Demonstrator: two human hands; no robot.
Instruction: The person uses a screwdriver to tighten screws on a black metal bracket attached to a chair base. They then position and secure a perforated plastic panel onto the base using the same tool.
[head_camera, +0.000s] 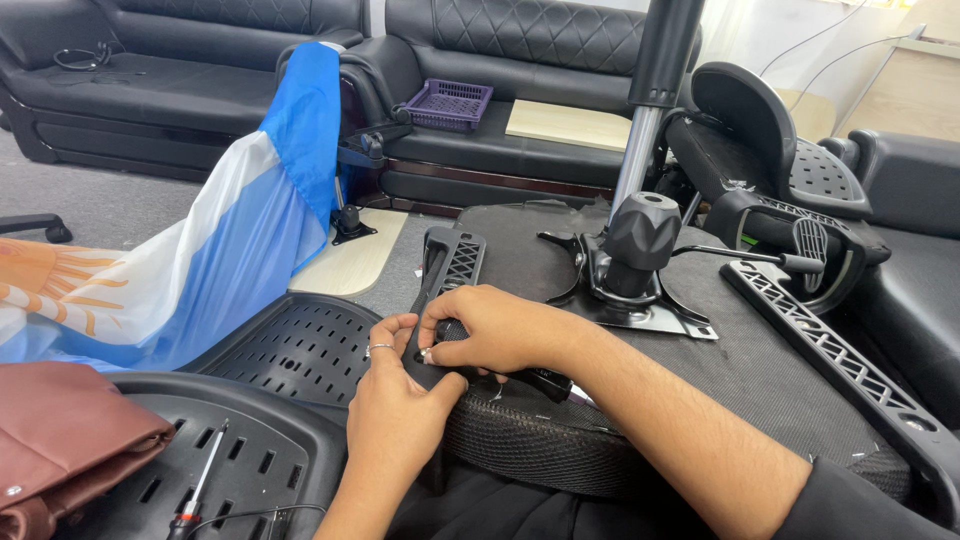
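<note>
An upturned office chair seat (760, 360) lies in front of me, its grey underside up, with the metal tilt mechanism and gas cylinder (640, 240) bolted in the middle. A black plastic armrest bracket (450, 262) rests on the seat's near left edge. My left hand (395, 410) grips the bracket's near end from below, a ring on one finger. My right hand (490, 330) lies over the same end, fingertips pinching at a small hole where something silver shows. A second armrest bracket (830, 345) lies along the seat's right side.
A perforated black backrest (290, 350) lies to the left, with a screwdriver (200, 485) on another black panel and a brown bag (60, 430) beside it. A blue and white flag (250, 220) drapes over a stand. Black sofas, a purple basket (450, 103) and more chair parts (790, 190) stand behind.
</note>
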